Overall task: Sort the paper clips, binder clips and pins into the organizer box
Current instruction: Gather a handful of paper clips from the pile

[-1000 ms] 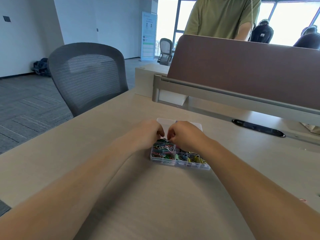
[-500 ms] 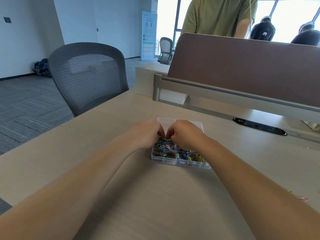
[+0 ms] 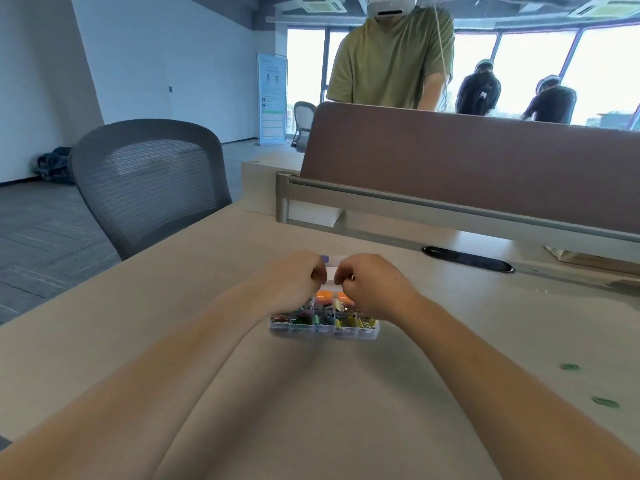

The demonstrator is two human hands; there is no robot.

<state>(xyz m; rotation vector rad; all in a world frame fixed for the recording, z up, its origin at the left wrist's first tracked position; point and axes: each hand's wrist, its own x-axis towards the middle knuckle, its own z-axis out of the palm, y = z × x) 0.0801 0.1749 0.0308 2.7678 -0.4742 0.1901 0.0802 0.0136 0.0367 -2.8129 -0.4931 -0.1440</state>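
Note:
A clear plastic organizer box sits on the desk ahead of me, its compartments filled with coloured paper clips, binder clips and orange pieces. My left hand and my right hand hover over the back half of the box, knuckles almost touching. Both pinch the edge of the box's clear lid, which stands raised between them. My hands hide the rear compartments at both sides.
Two small green pieces lie loose on the desk at the right. A brown divider panel and a cable slot run behind the box. A grey mesh chair stands left. A person in green stands beyond the divider.
The lid, lying flat behind the box before, is now lifted at its edge by both hands. The orange pieces in the rear compartments have come into view.

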